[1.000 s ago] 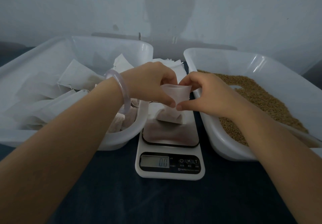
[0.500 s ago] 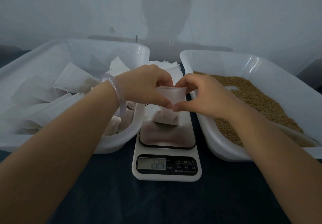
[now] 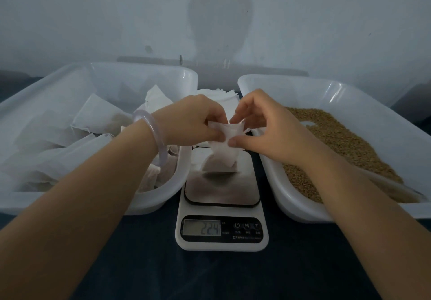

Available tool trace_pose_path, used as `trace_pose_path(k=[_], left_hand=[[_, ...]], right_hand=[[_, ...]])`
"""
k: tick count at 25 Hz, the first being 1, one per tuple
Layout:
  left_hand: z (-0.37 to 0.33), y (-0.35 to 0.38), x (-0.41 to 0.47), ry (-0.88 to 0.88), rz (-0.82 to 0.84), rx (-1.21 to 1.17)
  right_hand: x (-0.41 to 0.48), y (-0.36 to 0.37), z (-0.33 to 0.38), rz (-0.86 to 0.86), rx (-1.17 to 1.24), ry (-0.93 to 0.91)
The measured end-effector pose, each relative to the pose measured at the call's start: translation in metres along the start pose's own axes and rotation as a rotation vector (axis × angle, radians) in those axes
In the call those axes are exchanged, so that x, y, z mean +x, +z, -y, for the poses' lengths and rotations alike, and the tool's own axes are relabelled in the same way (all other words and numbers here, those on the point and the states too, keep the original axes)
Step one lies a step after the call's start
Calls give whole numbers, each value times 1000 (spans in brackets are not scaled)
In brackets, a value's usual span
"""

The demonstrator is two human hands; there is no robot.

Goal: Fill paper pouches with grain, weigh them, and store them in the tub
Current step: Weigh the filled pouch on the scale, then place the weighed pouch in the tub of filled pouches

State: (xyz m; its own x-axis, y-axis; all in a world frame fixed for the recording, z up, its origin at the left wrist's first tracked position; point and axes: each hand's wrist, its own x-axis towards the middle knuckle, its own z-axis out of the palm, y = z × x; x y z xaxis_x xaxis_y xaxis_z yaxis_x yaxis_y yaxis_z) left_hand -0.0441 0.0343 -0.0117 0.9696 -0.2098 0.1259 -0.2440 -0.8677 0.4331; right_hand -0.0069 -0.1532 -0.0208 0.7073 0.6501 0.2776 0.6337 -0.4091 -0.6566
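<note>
At 9 o'clock, tub (image 3: 149, 204) heaped with filled pouches (image 3: 98, 115). At centre, left hand (image 3: 186, 120) pinching the 9 o'clock edge of the pouch (image 3: 225, 147) mouth, right hand (image 3: 263, 124) pinching its 3 o'clock edge, hands nearly touching. Pouch bottom on scale (image 3: 221, 243) at 6 o'clock, display (image 3: 201, 228) 224. At 3 o'clock, grain (image 3: 345, 141) in second tub (image 3: 298, 206).

Paper stack (image 3: 221, 94) mostly behind left hand (image 3: 191, 122) and right hand (image 3: 261, 124); scale (image 3: 221, 192) small print illegible.
</note>
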Motion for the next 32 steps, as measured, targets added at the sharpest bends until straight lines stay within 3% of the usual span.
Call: trace_pose_path(k=[5,10,17,24,28,32], left_hand=[[-3,-1,0,13,-73,-6],[-10,0,-2,26,-164,-90],[-18,3,-4,107,-293,-109],[-13,5,-1,37,-309,-174],[-21,5,-5,55,-76,-466],[-25,11,-4,116,39,-475]], right_hand=[[-2,1,7,52,-84,17],[0,2,3,-108,-22,27],[-2,0,7,16,22,41],[-6,-9,9,-33,32,28],[-10,-13,14,-165,220,-8],[-4,-18,34,-223,289,28]])
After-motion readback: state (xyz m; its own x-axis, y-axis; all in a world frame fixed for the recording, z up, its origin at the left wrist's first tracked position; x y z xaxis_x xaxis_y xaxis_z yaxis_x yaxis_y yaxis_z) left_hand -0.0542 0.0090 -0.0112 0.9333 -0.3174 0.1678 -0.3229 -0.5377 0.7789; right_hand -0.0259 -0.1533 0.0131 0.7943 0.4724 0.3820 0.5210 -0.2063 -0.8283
